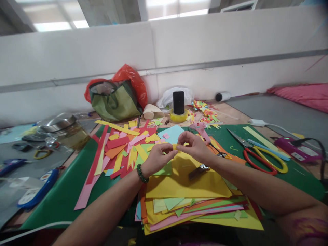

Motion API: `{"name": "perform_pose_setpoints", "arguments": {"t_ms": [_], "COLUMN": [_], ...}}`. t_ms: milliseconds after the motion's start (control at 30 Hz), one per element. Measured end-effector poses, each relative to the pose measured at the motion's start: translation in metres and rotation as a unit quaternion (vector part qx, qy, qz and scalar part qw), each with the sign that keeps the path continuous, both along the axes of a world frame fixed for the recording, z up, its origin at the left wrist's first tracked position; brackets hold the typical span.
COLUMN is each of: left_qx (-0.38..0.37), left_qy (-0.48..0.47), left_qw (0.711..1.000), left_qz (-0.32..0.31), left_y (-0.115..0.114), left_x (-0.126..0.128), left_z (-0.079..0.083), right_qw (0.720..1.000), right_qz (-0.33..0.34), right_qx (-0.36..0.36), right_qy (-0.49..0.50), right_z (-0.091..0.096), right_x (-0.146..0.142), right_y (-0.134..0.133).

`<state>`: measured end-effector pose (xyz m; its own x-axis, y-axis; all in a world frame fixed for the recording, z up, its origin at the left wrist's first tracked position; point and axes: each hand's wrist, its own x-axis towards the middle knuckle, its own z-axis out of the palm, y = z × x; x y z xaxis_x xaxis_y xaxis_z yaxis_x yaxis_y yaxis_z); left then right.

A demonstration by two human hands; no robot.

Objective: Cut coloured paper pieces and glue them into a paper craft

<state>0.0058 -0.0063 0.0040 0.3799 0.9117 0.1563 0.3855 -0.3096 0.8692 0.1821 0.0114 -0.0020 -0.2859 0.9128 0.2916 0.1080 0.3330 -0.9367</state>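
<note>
My left hand (157,158) and my right hand (193,145) meet above a stack of coloured paper sheets (189,201). Both pinch a small yellow paper piece (175,147) between thumb and fingertips. A green bead bracelet (141,173) is on my left wrist. The top sheet of the stack is yellow. Under my right wrist a small metal tool (198,171) lies on that yellow sheet; I cannot make out what it is.
Loose paper strips (120,147) litter the green cutting mat (64,194). Scissors (258,155) lie at right, near a pink glue gun (297,148). A phone (178,102) stands on a tape roll at the back, beside a green bag (115,100). A jar (64,131) sits left.
</note>
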Motion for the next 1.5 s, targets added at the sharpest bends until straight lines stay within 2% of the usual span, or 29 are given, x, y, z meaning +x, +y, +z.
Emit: {"name": "perform_pose_setpoints", "arguments": {"t_ms": [233, 333, 467, 533, 600, 667, 767, 833, 967, 1100, 1233, 1367, 1433, 1500], "left_qx": [-0.055, -0.083, -0.077, -0.094, -0.115, -0.127, -0.115, -0.069, 0.033, -0.002, -0.033, -0.01, -0.017, -0.064], "left_qy": [-0.092, -0.149, -0.245, -0.22, -0.147, -0.055, 0.075, 0.142, 0.263, 0.341, 0.319, 0.214, 0.122, 0.047], "left_qw": [0.994, 0.982, 0.938, 0.934, 0.956, 0.981, 0.99, 0.986, 0.956, 0.932, 0.94, 0.967, 0.986, 0.995], "left_qz": [0.0, 0.078, 0.231, 0.264, 0.227, 0.139, 0.04, 0.048, 0.127, 0.122, 0.113, 0.138, 0.115, 0.054], "left_y": [0.001, 0.012, 0.036, 0.046, 0.049, 0.047, 0.042, 0.041, 0.048, 0.054, 0.055, 0.053, 0.048, 0.04], "left_x": [0.0, -0.016, -0.053, -0.067, -0.072, -0.068, -0.055, -0.05, -0.059, -0.07, -0.075, -0.081, -0.083, -0.083], "left_z": [0.002, 0.01, 0.018, 0.017, 0.013, 0.007, 0.0, -0.003, -0.007, -0.011, -0.011, 0.002, 0.013, 0.025], "right_qw": [0.999, 0.999, 0.996, 0.994, 0.992, 0.989, 0.987, 0.988, 0.988, 0.983, 0.977, 0.967, 0.945, 0.895], "right_qz": [-0.003, -0.012, -0.048, -0.054, -0.055, -0.051, -0.042, -0.04, -0.036, -0.022, -0.013, -0.02, -0.002, 0.034], "right_qx": [0.033, 0.046, 0.077, 0.094, 0.115, 0.133, 0.142, 0.137, 0.129, 0.147, 0.168, 0.162, 0.128, 0.075], "right_qy": [-0.009, -0.001, 0.025, 0.017, -0.01, -0.035, -0.056, -0.064, -0.08, -0.112, -0.129, -0.195, -0.302, -0.439], "right_z": [0.002, 0.006, 0.008, 0.008, 0.008, 0.008, 0.01, 0.011, 0.011, 0.011, 0.012, 0.016, 0.021, 0.027], "right_x": [-0.002, 0.006, 0.018, 0.021, 0.021, 0.02, 0.019, 0.019, 0.021, 0.022, 0.022, 0.028, 0.038, 0.054], "right_y": [-0.004, -0.001, 0.005, 0.007, 0.007, 0.006, 0.004, 0.004, 0.005, 0.007, 0.007, 0.011, 0.016, 0.024]}}
